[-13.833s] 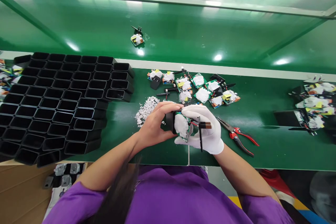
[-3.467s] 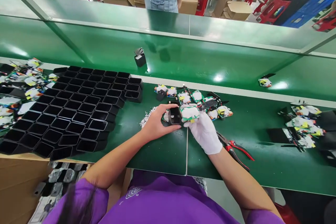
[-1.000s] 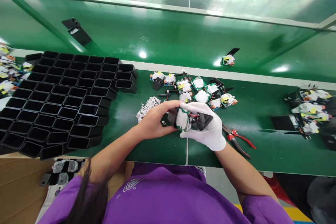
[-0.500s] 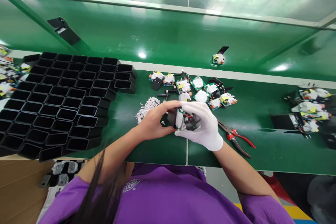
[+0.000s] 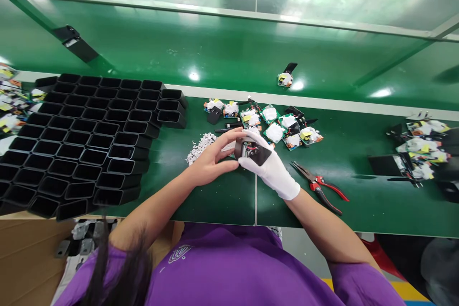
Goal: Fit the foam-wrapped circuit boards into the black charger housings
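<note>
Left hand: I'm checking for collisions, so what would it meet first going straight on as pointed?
Probably the gloved right hand, cradling a black plate; exact depth is unclear.

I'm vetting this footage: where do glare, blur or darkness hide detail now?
Head view: bright glare spots the far green surface; head view: loose hair at lower left is blurred; head view: the held black unit is dark inside, small parts hard to tell; head view: the pliers look sharp.

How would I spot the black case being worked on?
At the green bench, find the bare left hand and white-gloved right hand. The black case is between them. Unlike the cases grouped at left, wires show at its mouth.
</note>
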Tool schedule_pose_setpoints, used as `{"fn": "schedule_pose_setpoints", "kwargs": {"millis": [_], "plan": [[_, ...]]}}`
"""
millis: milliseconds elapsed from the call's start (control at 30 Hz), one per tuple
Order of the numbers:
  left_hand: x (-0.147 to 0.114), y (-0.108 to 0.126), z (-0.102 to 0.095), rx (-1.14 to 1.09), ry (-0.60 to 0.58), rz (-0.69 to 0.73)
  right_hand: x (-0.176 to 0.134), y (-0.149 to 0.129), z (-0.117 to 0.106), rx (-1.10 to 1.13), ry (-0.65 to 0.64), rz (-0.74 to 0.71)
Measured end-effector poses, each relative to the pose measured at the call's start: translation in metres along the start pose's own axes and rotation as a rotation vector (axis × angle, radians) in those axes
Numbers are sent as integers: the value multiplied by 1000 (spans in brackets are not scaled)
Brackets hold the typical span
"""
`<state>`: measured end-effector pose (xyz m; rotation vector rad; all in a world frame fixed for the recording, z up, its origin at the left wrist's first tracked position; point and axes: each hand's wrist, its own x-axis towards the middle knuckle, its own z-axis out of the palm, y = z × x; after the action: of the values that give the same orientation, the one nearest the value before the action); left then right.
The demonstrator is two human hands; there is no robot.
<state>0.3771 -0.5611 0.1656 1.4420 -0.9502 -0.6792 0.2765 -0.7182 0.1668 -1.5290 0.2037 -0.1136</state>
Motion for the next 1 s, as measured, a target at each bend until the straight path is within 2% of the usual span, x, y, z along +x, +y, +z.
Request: {"fn": "schedule_pose_setpoints", "kwargs": {"millis": [67,167,333,500,767,900,1000], "plan": [[1,-3,2,-111,36,-74,0,-1,1,-42,-4,-27],[4,-9,4,-153,69,-118,-1,0,5,-70,-3,-50],[1,-13,11,-127,86,-118,-3,7,10,-63,24,-50],[-3,-10,19,-170,168,-148,-2,14,13,-95,55,-30],[0,-7,18,-159,200,-121,1,8,12,-207,-2,-92],[-2,-5,23,-202,260,-72,-2,4,15,-216,25,-105],[1,-5,20,-258,238,-114,-2,2,14,-220,44,-102]]}}
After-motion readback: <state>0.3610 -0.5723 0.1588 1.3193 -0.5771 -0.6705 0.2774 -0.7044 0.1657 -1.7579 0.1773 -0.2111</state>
